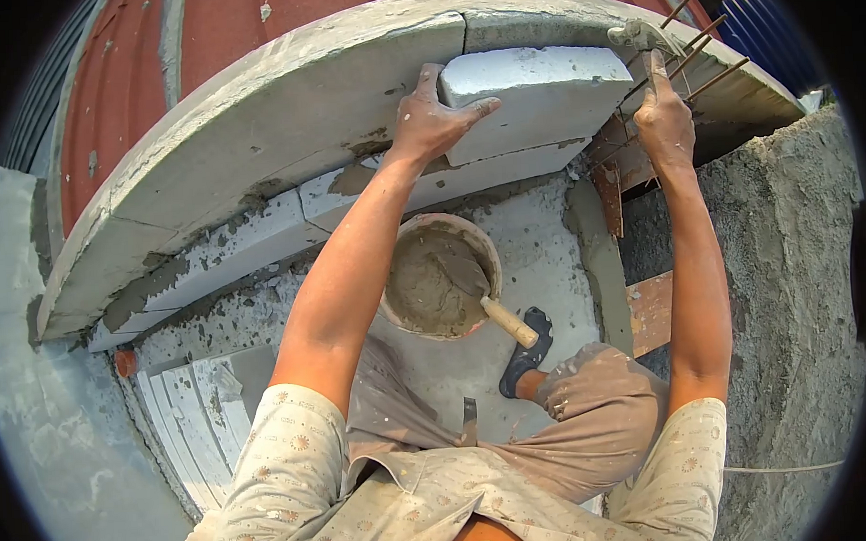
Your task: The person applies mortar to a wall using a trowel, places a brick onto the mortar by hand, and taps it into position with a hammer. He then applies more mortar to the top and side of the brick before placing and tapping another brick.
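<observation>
A white lightweight concrete block [541, 100] lies on the lower course of white blocks [515, 167], against the inner side of the curved concrete wall. My left hand [433, 123] grips the block's left end, thumb along its near face and fingers at the corner. Held in my right hand [664, 124] is a hammer [638, 36], its head just above the block's right end; my fingers are wrapped round the handle. Below my hands stands a bucket of grey mortar [416, 285]. A trowel [464, 273] rests in it, its wooden handle over the rim.
Bare rebar [707, 46] juts out beside the hammer. White boards or blocks [195, 412] stack at the lower left. A rough cement wall [785, 258] rises on the right, near a brown board [650, 312]. My shod foot [527, 351] stands by the bucket.
</observation>
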`<action>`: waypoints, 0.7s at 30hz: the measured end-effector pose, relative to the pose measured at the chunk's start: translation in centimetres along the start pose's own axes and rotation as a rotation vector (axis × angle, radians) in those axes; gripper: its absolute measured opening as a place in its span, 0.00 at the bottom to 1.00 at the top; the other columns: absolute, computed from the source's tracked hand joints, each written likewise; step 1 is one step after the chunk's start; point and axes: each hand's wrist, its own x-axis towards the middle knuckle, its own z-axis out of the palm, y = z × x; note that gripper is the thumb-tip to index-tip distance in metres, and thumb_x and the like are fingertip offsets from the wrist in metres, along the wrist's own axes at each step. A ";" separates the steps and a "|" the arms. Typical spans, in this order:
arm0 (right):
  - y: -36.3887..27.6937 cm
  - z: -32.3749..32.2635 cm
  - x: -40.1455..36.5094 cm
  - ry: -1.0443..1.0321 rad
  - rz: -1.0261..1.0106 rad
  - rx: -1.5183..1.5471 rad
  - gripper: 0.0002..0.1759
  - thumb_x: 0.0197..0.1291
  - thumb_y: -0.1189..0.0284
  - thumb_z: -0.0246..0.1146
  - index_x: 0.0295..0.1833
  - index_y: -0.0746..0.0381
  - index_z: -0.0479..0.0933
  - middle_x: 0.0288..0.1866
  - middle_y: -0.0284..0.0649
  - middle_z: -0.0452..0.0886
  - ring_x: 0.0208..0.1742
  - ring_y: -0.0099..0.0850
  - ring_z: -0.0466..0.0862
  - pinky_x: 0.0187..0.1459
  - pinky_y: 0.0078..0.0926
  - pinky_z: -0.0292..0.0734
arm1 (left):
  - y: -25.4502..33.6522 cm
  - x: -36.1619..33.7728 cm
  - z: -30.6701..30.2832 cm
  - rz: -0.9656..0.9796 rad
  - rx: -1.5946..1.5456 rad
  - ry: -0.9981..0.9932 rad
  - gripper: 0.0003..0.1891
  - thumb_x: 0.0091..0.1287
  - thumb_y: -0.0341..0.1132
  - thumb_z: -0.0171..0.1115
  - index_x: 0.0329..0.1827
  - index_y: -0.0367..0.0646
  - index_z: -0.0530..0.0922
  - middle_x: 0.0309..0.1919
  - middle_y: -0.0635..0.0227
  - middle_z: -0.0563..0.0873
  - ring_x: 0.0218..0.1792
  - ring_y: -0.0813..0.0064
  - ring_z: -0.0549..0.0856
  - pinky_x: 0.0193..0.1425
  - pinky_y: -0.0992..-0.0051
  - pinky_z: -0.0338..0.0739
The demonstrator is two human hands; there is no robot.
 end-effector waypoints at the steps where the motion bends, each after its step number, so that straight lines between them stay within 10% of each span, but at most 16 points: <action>1: 0.9 0.7 0.8 -0.121 -0.029 -0.048 0.31 0.68 0.70 0.58 0.77 0.46 0.68 0.57 0.59 0.84 0.59 0.59 0.83 0.61 0.50 0.77 | -0.1 0.0 0.0 0.006 0.001 0.004 0.45 0.52 0.60 0.81 0.62 0.36 0.72 0.47 0.47 0.88 0.52 0.57 0.88 0.58 0.64 0.81; 21: 0.8 -2.4 0.6 0.015 -0.079 0.087 0.30 0.69 0.69 0.59 0.76 0.46 0.70 0.58 0.59 0.82 0.58 0.59 0.82 0.60 0.49 0.77 | -0.1 -0.1 0.4 -0.031 -0.044 -0.012 0.49 0.50 0.62 0.80 0.68 0.38 0.70 0.52 0.43 0.87 0.57 0.51 0.87 0.62 0.62 0.80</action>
